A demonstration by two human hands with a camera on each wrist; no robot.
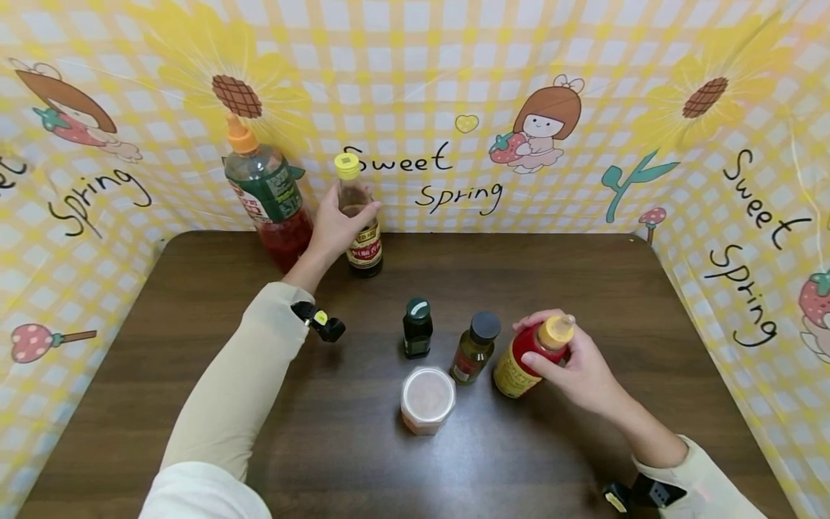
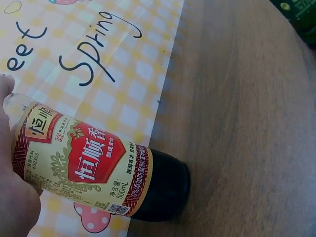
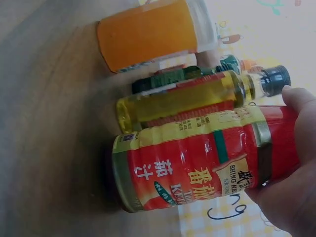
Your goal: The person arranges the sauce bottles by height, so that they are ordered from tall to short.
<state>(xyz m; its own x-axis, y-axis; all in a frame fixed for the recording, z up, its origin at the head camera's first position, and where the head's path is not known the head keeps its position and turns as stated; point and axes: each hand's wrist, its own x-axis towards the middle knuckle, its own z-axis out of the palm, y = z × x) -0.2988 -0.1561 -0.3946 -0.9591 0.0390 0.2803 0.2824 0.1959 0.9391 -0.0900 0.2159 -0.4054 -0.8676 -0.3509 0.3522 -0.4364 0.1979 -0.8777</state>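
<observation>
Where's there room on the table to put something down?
A bare patch of table is at the back right, between the vinegar bottle, ketchup bottle and patterned cloth. Another is in front of the orange-filled jar. It's crowded around the jar, small dark bottle, yellow-liquid bottle and ketchup bottle, and by the left hand and red sauce bottle.

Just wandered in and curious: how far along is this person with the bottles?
Possibly done: the orange-tipped bottle stands at the back, ungripped. In hand: left fingers grip the yellow-capped bottle, also at the back; right fingers hold the ketchup bottle. Probably left: the small dark bottle, oil bottle and jar, standing ungripped on the table.
</observation>
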